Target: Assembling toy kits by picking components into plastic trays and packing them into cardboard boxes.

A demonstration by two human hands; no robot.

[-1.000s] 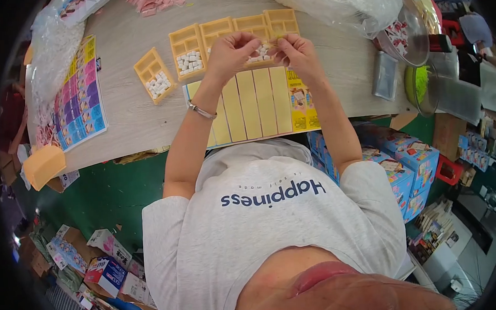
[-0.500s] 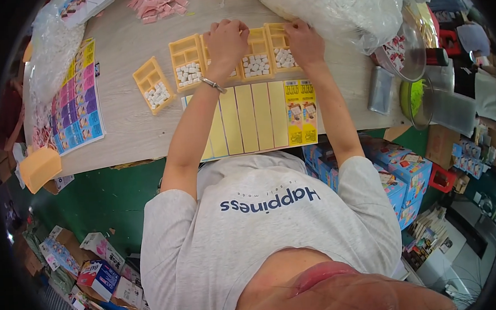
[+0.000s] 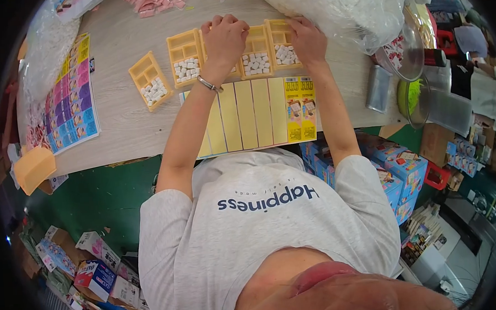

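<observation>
Several pale yellow compartment trays stand side by side on the table, each with small white pellets in its nearest, larger compartment. My left hand (image 3: 224,43) lies over the second tray (image 3: 201,39) in the row, its fingers curled at the far end; whatever is under the fingertips is hidden. My right hand (image 3: 309,41) is at the far right corner of the rightmost tray (image 3: 278,31), with bent fingers on its rim. Between my hands sits another tray (image 3: 255,45). The leftmost tray of the row (image 3: 183,44) and a separate, tilted tray (image 3: 142,77) are untouched.
A printed yellow card sheet (image 3: 246,116) lies between my forearms. Colourful printed sheets (image 3: 72,116) are at left, pink packets (image 3: 156,0) at the far side. A big clear bag of white pieces (image 3: 341,10) and bowls of red-white (image 3: 395,52) and green bits (image 3: 410,96) stand at right.
Both hands stay at the same trays, with only slight finger movement. The whole view has shifted a little; the trays and pellets look unchanged.
</observation>
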